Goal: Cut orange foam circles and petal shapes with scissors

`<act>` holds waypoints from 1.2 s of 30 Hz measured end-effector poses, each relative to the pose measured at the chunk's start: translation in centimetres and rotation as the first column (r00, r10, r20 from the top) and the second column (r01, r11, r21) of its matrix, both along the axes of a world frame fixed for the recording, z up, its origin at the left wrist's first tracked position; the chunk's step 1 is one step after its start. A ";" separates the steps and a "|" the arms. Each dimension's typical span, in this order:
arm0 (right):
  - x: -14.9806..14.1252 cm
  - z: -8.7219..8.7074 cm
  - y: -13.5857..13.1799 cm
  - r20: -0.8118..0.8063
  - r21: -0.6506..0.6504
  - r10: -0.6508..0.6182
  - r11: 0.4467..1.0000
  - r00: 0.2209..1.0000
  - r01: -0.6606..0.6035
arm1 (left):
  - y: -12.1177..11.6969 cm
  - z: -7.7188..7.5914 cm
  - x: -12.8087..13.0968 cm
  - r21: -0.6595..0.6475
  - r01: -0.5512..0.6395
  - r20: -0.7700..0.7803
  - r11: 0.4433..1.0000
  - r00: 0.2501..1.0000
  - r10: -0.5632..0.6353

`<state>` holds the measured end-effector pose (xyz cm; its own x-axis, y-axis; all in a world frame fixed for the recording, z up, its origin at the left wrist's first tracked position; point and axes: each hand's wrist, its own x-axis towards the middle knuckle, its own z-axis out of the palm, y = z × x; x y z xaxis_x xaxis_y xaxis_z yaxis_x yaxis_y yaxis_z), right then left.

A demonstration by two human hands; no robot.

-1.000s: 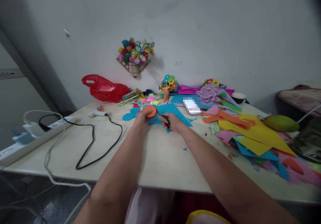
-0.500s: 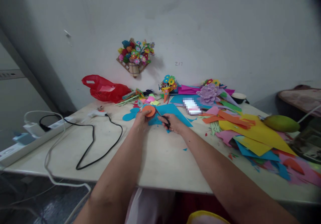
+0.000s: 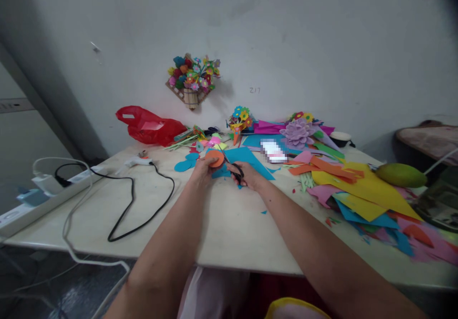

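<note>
An orange foam disc (image 3: 216, 156) is pinched at its lower left edge by my left hand (image 3: 205, 167). In my right hand (image 3: 246, 176) is a pair of black-handled scissors (image 3: 236, 170), the fingers closed round the loops. The blades point up and left, close to the disc's right edge; whether they touch it I cannot tell. Beneath both hands lies a blue foam sheet (image 3: 246, 159), with small blue scraps on it. Several blue discs (image 3: 183, 166) rest on the table just left of my left hand.
A glue gun (image 3: 139, 161) with a black cord and a power strip (image 3: 43, 200) are at the left. A red plastic bag (image 3: 150, 127) stands behind. Rightward are a phone (image 3: 273, 151), a purple foam flower (image 3: 297, 133), heaped foam sheets (image 3: 368, 192) and a mango (image 3: 401, 175).
The orange disc and my left hand have shifted slightly to the right. The scissors and my right hand have moved only a little.
</note>
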<state>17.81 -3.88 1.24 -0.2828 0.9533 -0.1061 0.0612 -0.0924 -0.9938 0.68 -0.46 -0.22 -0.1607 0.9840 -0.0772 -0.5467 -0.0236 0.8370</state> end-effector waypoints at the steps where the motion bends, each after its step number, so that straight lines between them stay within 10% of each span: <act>1: 0.0 0.0 0.0 0.001 0.001 -0.001 1.000 1.000 0.001 | 0.0 0.0 0.0 0.000 0.002 -0.002 1.000 1.000 -0.002; 36: -0.6 -0.1 0.3 0.036 0.010 -0.042 0.999 0.998 0.042 | 0.3 0.0 -0.3 -0.036 -0.004 0.011 0.999 1.000 0.004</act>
<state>17.22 -3.63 1.09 -0.2389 0.9652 -0.1067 0.0932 -0.0866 -0.9919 0.35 -0.21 -0.24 -0.1634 0.9800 -0.1140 -0.5563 0.0040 0.8310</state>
